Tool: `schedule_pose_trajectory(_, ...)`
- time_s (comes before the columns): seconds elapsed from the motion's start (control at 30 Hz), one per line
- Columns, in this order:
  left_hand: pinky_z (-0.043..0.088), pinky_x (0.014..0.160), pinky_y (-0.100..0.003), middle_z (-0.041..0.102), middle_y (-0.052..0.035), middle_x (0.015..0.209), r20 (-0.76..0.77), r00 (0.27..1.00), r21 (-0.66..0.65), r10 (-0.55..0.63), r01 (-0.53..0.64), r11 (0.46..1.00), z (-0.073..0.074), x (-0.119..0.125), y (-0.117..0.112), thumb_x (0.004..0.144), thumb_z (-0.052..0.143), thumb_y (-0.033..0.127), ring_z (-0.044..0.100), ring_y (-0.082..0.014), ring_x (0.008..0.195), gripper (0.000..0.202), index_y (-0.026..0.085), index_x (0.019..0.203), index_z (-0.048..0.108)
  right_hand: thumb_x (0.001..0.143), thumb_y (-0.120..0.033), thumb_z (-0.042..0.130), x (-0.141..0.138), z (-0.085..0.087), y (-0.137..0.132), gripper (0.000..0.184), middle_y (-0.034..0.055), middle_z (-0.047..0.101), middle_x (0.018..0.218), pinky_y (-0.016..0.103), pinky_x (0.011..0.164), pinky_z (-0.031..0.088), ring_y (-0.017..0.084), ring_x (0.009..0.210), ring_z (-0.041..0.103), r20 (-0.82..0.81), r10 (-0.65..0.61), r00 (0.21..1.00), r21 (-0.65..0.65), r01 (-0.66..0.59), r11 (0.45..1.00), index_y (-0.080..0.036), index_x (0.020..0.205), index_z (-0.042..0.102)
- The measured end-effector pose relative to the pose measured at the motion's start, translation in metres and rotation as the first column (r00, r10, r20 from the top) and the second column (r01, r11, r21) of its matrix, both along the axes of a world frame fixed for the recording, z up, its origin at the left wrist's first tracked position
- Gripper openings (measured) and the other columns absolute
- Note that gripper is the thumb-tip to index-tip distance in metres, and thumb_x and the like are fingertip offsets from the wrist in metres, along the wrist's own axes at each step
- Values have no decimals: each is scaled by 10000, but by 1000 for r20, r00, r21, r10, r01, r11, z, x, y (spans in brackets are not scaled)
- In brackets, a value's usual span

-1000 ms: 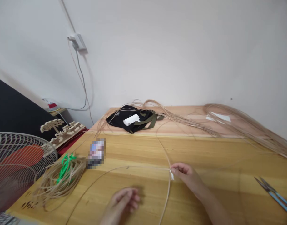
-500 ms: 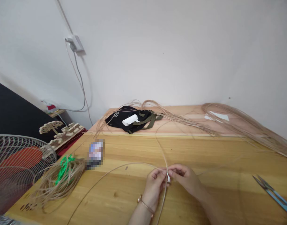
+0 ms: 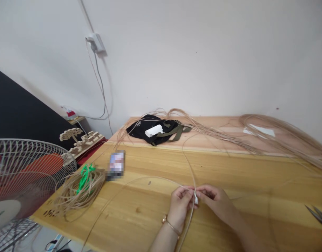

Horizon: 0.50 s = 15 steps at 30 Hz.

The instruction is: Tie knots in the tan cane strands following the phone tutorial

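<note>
Thin tan rattan-like strands (image 3: 189, 164) cross near the front middle of the wooden table. My left hand (image 3: 181, 201), with a bracelet at its wrist, pinches them at the crossing. Close against it, my right hand (image 3: 212, 196) is closed, thumb and forefinger at the same spot. A small white strip (image 3: 196, 198) hangs from the crossing between my fingertips; whether it is paper or tape I cannot tell. One strand arcs off to the left, another runs up toward the back, and one drops past my left wrist.
A coil of strands with a green tie (image 3: 86, 178) lies on the table's left, beside a fan (image 3: 32, 175). At the back are a black bag (image 3: 142, 127), a white roll (image 3: 153, 131) and long strand bundles (image 3: 289, 136). Scissors (image 3: 320, 217) lie at the right edge.
The view has swung left, so everything sits farther right and the scissors are partly cut off. My hands keep the same pinch on the strands and white strip.
</note>
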<state>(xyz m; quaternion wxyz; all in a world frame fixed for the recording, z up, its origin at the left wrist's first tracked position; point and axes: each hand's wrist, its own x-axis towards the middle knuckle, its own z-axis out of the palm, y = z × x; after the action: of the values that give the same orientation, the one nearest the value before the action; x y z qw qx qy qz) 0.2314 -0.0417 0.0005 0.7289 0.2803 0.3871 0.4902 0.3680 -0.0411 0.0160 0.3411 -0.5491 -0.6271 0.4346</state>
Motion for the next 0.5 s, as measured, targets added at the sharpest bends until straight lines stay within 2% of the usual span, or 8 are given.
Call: schedule_pose_trajectory(0.5,395,439,-188,614,-49,604,51,998,-43,-28,30,999,5,-3,-1,629,652,345,540,-104,507,321,80,797,584,756,-391,494,1,-4,1,276,10,584,619,229,539,381,135,589,514,27,-10,1000,19,9,1000,-155,781,634)
